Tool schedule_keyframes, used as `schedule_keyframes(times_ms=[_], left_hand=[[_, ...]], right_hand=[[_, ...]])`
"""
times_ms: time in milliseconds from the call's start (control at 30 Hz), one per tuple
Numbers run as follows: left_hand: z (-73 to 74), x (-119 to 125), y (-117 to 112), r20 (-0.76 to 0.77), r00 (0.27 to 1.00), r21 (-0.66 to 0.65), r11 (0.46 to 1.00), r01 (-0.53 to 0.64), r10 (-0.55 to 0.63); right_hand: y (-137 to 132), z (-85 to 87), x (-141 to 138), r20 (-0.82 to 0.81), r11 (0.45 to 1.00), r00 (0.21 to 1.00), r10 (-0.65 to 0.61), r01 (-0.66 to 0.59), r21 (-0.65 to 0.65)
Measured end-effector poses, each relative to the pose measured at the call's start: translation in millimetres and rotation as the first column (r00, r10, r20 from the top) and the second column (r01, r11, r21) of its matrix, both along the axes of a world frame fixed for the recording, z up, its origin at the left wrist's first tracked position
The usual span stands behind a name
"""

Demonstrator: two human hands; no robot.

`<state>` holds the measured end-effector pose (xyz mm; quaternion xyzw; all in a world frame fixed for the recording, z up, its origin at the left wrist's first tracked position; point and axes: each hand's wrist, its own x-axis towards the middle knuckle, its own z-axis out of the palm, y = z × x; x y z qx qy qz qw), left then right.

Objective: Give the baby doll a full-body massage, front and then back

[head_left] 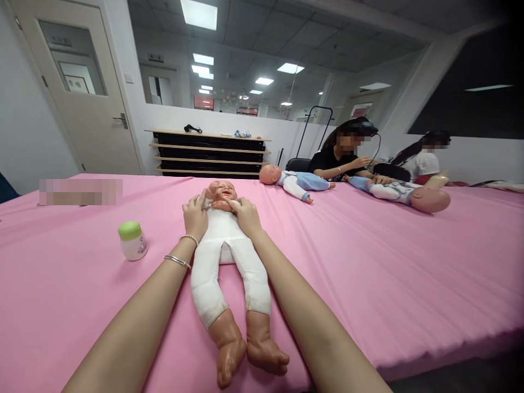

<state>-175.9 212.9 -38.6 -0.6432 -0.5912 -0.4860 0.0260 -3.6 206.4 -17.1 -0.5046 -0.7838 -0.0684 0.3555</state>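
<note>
1. Vinyl feet and white cloth legs of a baby doll [219, 256] lie nearest, between the forearms and well behind both grips, with the toes turned toward the camera. The doll is laid flat on its back, seemingly so that its chest and shoulders can be reached from above by both grips at once.
2. The left grip [195, 215] and the right grip [245, 215] are held open, with neither closed around anything. Their fingers are rested on the doll's upper chest, one on each side of the neck. This matched placement suggests that the doll is being steadied evenly.
3. Two silver bracelets [177, 261] are worn on the left wrist, just behind the left grip.
4. A green-lidded cream jar [133, 240] is stood upright on the pink-covered counter [368, 273], near the left grip, apparently within easy reach.
5. Farther from the grips, a clothed doll [297, 185] and a second clothed doll [399, 195] are laid on the same counter. The second doll is touched by a seated person in a black top [333, 161]. Another person in a white top [421, 164] is seen beyond.
6. Farthest away, a wooden shelf unit [208, 153] is placed against a low white wall.
</note>
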Motion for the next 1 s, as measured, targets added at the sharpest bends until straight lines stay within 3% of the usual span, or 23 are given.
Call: schedule_keyframes(times_ms=[133, 267, 500, 567, 633, 667, 733, 800, 833, 867, 900, 967, 1000], left_hand=[[-1.6, 0, -4, -0.147, 0.989, -0.166, 0.986, -0.030, 0.006], [-0.2, 0, -6, -0.198, 0.980, -0.179, 0.983, -0.046, 0.010], [-2.1, 1, -4, -0.158, 0.987, -0.146, 0.989, -0.004, -0.019], [-6.2, -1, -2, -0.057, 0.998, -0.129, 0.992, 0.004, -0.011], [-12.1, -6, 1, 0.118, 0.993, -0.086, 0.996, -0.015, 0.025], [-15.3, -8, 2, 0.234, 0.971, -0.073, 0.996, -0.040, 0.057], [-20.9, -14, 5, 0.494, 0.854, -0.110, 0.986, -0.127, 0.165], [-23.8, -18, 7, 0.686, 0.661, -0.213, 0.952, -0.218, 0.305], [-24.1, -19, 7, 0.732, 0.585, -0.243, 0.936, -0.254, 0.349], [-23.7, -19, 7, 0.752, 0.546, -0.248, 0.927, -0.283, 0.368], [-22.6, -19, 6, 0.757, 0.540, -0.233, 0.924, -0.303, 0.368], [-19.2, -17, 5, 0.737, 0.593, -0.165, 0.936, -0.310, 0.326], [-17.1, -15, 5, 0.711, 0.638, -0.125, 0.947, -0.297, 0.294]], right_hand=[[-2, -1.1, -2, 0.082, 0.999, 0.995, -0.053, 0.052, 0.017], [1, -5.5, 0, 0.032, 0.999, 0.999, -0.009, 0.007, 0.046], [1, -10.4, 2, -0.057, 0.996, 0.997, 0.060, -0.056, 0.076], [4, -14.6, 3, -0.211, 0.997, 0.976, 0.057, -0.044, 0.064], [11, -20.8, 8, -0.488, 0.998, 0.872, -0.015, 0.040, 0.040], [14, -24.4, 13, -0.639, 0.995, 0.766, -0.072, 0.096, 0.003], [22, -31.5, 26, -0.875, 0.968, 0.435, -0.215, 0.212, -0.133], [28, -37.2, 41, -0.939, 0.915, 0.106, -0.328, 0.280, -0.289], [30, -39.0, 48, -0.933, 0.890, -0.004, -0.359, 0.301, -0.343], [32, -40.0, 53, -0.930, 0.875, -0.061, -0.363, 0.320, -0.363], [33, -40.1, 55, -0.935, 0.875, -0.064, -0.348, 0.335, -0.348], [33, -37.7, 53, -0.958, 0.903, 0.031, -0.286, 0.344, -0.259], [32, -35.5, 49, -0.963, 0.922, 0.119, -0.242, 0.338, -0.190]])
